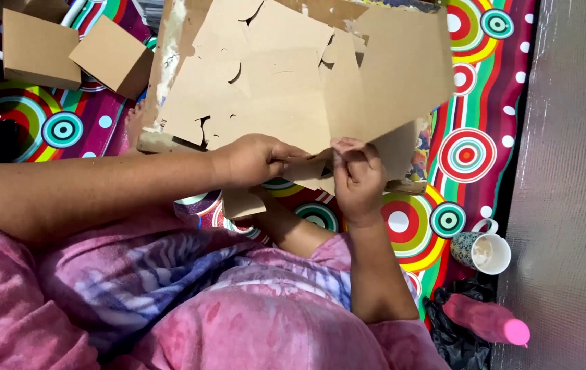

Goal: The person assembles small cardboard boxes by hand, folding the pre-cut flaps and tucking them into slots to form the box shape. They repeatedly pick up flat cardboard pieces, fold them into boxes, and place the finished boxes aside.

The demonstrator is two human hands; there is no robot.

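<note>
My left hand (pixel 255 159) and my right hand (pixel 358 175) are both closed on a brown cardboard piece (pixel 310 171) held between them, just in front of my body. A larger brown cardboard sheet (pixel 396 68) rises from my right hand's fingers and leans over a pile of cut cardboard pieces (pixel 259 82). The pile lies on a wooden board (pixel 163 68) marked with pale stains. Curved cut-outs show in several of the sheets. A small flap of cardboard (pixel 241 203) hangs below my left hand.
Two folded cardboard boxes (pixel 39 48) (pixel 113 58) lie at the upper left on a colourful mat with circles (pixel 468 154). A patterned mug (pixel 483 250) and a pink bottle (pixel 488 321) on a black bag sit at the lower right. Grey floor (pixel 574 171) runs along the right.
</note>
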